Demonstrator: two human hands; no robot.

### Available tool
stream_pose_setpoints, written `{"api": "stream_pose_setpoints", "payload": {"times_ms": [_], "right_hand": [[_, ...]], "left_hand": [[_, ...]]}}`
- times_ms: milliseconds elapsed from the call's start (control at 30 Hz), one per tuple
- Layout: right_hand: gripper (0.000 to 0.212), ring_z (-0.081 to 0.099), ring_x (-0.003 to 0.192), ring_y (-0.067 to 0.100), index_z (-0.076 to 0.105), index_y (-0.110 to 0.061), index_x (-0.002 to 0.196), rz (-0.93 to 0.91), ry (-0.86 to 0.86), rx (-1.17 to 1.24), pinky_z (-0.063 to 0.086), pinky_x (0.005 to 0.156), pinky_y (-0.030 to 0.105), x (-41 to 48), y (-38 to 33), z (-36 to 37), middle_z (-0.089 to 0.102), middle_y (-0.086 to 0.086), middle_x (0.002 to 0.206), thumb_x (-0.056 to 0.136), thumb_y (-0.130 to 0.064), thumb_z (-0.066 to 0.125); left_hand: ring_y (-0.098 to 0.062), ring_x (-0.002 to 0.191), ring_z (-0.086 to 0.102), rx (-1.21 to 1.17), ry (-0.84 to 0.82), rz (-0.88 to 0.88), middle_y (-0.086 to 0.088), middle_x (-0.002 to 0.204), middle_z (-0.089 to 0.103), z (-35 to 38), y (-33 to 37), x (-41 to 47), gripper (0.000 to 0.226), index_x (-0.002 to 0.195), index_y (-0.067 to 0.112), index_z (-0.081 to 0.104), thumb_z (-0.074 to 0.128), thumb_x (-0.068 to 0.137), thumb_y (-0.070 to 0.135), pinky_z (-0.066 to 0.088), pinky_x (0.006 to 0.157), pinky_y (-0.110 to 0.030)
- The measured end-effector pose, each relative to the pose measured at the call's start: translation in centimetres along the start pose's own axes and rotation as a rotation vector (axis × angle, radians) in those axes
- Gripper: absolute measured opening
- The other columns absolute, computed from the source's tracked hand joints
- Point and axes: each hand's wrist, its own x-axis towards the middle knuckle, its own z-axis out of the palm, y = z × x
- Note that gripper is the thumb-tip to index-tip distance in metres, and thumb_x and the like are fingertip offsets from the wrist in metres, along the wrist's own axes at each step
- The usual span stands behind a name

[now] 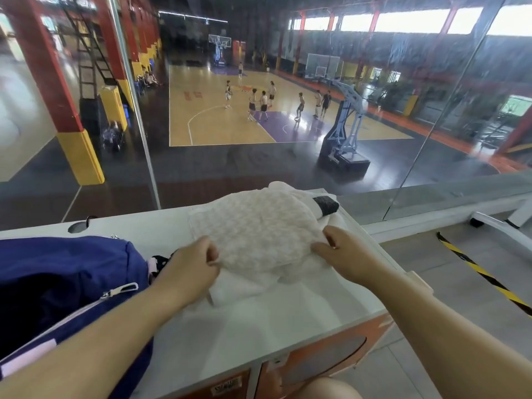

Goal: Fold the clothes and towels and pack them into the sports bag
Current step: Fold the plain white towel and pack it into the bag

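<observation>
- The fluffy towel [259, 234] lies bunched in the middle of the white surface [259, 326], its far part spread down flat and its near edge raised a little
- The left hand [193, 269] holds the near-left edge, its fingers [211, 254] curled in and pinching the pile against the thumb
- The right hand [345, 256] does the same at the near-right edge, fingers bent and pinching the fabric
- Gripping one edge at two points well apart keeps that edge straight, which I judge to be the set-up for carrying it over into a fold
- Under the towel sits a smoother white cloth [239, 293], its near corner showing just beside the left hand; how it is folded cannot be told
- A black piece [325, 205] touches the far right end of the pile; what it is cannot be told
- The sports bag [66, 272], dark blue with pale trim, stands on the same surface just left of the left forearm, likely kept close so folded pieces go in with a short reach; whether its zip is open is unclear
- By my reading the towel is not yet a neat shape, so packing it comes later
- A glass wall [288, 168] rises right behind the surface
</observation>
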Motion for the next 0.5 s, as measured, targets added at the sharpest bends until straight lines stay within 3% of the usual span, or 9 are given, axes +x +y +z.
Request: {"api": "stream_pose_setpoints", "payload": {"times_ms": [133, 233, 300, 400, 467, 500], "right_hand": [[0.04, 0.049, 0.059, 0.015, 0.043, -0.016, 0.072, -0.044, -0.165, 0.089, 0.038, 0.057, 0.029, -0.7, -0.9, 1.4, 0.052, -0.005, 0.066, 0.086, -0.05, 0.057], [0.03, 0.068, 0.07, 0.015, 0.053, -0.013, 0.088, -0.023, -0.301, 0.255, 0.052, 0.064, 0.035, -0.8, -1.4, 2.5, 0.065, -0.003, 0.09, 0.093, -0.042, 0.05], [0.021, 0.068, 0.079, 0.017, 0.056, -0.018, 0.103, -0.023, -0.281, 0.143, 0.055, 0.07, 0.033, -0.5, -1.3, 3.4, 0.062, -0.004, 0.104, 0.094, -0.036, 0.049], [0.037, 0.06, 0.093, 0.016, 0.053, -0.026, 0.12, -0.077, -0.303, 0.015, 0.051, 0.085, 0.036, -0.4, -2.4, 4.9, 0.06, -0.007, 0.115, 0.087, -0.041, 0.058], [0.04, 0.057, 0.089, 0.013, 0.052, -0.027, 0.116, -0.072, -0.359, 0.013, 0.048, 0.08, 0.029, -0.6, -3.5, 6.1, 0.061, -0.007, 0.11, 0.082, -0.045, 0.062], [0.029, 0.055, 0.081, 0.011, 0.054, -0.027, 0.103, -0.074, -0.377, -0.018, 0.046, 0.072, 0.026, -0.7, -4.0, 6.6, 0.061, -0.009, 0.098, 0.082, -0.045, 0.062]], "left_hand": [[-0.018, 0.064, 0.051, 0.107, 0.103, 0.005, -0.001, 0.07, 0.056, -4.1, -1.5, 0.4, 0.02, 0.072, 0.021, 0.047, 0.051, 0.082, 0.004, 0.038, 0.052, -0.028], [-0.024, 0.066, 0.05, 0.293, 0.114, -0.033, -0.007, 0.071, 0.056, -6.2, -3.0, 0.4, 0.019, 0.074, 0.017, 0.046, 0.045, 0.078, -0.001, 0.035, 0.052, -0.033], [-0.025, 0.067, 0.05, 0.34, 0.085, -0.068, -0.009, 0.072, 0.057, -6.7, -4.0, 0.2, 0.018, 0.073, 0.017, 0.045, 0.046, 0.078, -0.001, 0.032, 0.051, -0.032], [-0.025, 0.068, 0.053, 0.332, 0.067, -0.086, -0.009, 0.074, 0.059, -6.4, -4.9, -0.2, 0.016, 0.075, 0.017, 0.046, 0.047, 0.078, 0.001, 0.039, 0.054, -0.034], [-0.027, 0.07, 0.054, 0.347, 0.07, -0.079, -0.009, 0.077, 0.059, -6.2, -5.1, -0.1, 0.013, 0.08, 0.016, 0.049, 0.046, 0.08, 0.003, 0.042, 0.058, -0.036], [-0.027, 0.072, 0.054, 0.355, 0.071, -0.078, -0.01, 0.079, 0.06, -6.1, -5.1, -0.1, 0.012, 0.083, 0.016, 0.05, 0.046, 0.081, 0.005, 0.043, 0.059, -0.036]]}}
